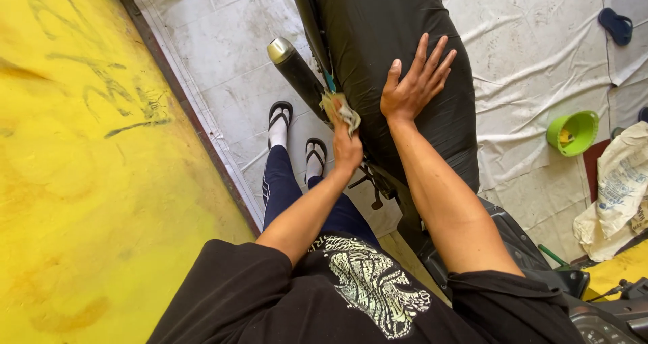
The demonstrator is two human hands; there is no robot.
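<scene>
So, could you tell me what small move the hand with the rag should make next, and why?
Probably a short wipe along the seat's edge: the left hand presses the rag against the side of the black seat, just by the exhaust, while the right hand lies flat on top, steadying it.

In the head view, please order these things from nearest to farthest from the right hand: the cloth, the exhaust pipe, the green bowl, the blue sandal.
From the right hand, flat on the black seat:
1. Cloth, just beside it, held by the left hand.
2. Exhaust pipe, further toward the yellow wall.
3. Green bowl, on the floor at the other side.
4. Blue sandal, far top corner.
</scene>
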